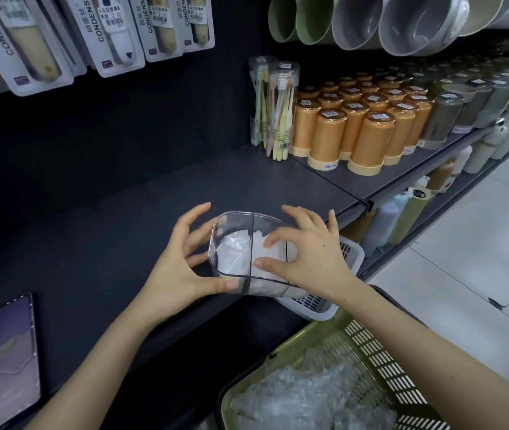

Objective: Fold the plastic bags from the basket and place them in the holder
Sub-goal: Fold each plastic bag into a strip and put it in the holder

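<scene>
Both hands on the clear holder (pixel 237 217) at the front of the dark shelf (pixel 107 243)

The left hand (pixel 178 268) cups the holder's left side, thumb on the near rim, fingers fanned and curved against the wall; the right hand (pixel 312 256) reaches in from above, thumb and forefinger pinching the white folded bags (pixel 234 252) in the divided compartments (its other fingers spread over the far rim); the green basket (pixel 368 346) sits low at the right with crumpled bags (pixel 303 392) inside; a white basket (pixel 352 252) lies just behind the holder; a phone (pixel 2 352) rests at the shelf's left.
</scene>
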The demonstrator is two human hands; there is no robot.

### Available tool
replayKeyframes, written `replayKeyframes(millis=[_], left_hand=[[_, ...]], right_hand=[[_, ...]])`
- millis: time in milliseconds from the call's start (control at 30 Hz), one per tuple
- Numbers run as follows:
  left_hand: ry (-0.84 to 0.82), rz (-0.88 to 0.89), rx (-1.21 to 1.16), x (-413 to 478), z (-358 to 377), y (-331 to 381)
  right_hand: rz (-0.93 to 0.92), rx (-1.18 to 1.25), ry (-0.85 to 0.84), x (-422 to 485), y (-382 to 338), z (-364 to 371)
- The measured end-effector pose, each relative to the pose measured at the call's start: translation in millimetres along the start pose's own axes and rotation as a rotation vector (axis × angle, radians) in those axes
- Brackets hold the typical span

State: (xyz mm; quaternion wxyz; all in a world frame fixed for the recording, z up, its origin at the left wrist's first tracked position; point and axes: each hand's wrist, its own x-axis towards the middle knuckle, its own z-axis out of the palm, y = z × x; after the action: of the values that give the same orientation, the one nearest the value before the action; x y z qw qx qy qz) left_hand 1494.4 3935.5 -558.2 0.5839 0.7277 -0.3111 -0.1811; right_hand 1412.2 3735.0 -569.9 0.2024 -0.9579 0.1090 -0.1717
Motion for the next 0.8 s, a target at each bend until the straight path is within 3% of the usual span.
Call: replayKeyframes(millis=[67, 133, 467, 800], left_hand=[[0.006, -0.009, -0.022, 3, 1, -2], [0.004, -0.016, -0.040, 6, 1, -3], [0.029, -0.057, -0.116, 50, 14, -1], [0.178, -0.105, -0.177, 126, 27, -22]], right_hand=[[0.034, -0.064, -0.152, 4, 1, -4], [0.049, -0.055, -0.198, 8, 2, -10], [0.202, 0.143, 0.125, -2, 45, -44], [0.379, 0.073, 0.132, -64, 97, -28]])
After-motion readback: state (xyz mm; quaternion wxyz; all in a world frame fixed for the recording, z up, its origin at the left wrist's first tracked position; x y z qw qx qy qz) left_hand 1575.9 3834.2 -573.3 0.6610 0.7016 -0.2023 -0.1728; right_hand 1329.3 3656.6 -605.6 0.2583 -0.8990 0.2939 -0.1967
